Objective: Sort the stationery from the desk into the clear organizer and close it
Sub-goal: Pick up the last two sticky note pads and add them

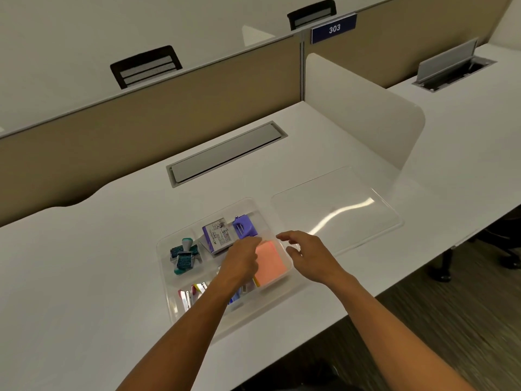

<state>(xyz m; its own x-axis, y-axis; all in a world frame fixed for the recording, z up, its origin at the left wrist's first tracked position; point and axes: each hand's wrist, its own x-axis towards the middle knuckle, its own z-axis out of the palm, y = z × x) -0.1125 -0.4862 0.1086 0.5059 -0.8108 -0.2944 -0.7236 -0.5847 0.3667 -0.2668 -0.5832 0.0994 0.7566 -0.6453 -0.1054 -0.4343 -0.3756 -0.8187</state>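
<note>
Desk (84, 277) looks cleared of loose items, everything visible sits in the organizer (169, 249), so my read is the lid (335, 210) is next. Lid lies flat on the desk to the right of and just beyond the organizer, its near-left edge beside the tray's right wall, long axis running left-right and angled like the tray. Right hand (307, 252) is the nearer one: hovering over the tray's right rim, fingers spread and loosely curled, palm down, empty, fingertips pointing toward the lid's near edge. Left hand (244, 256) is down over the tray's middle, fingers bent at the edge of the orange notes (272, 262); can't tell if it's pinching them or just pressing them flat. Stamps (183, 253) in the left compartment, purple box (218, 235) and punch (245, 225) at the back.
</note>
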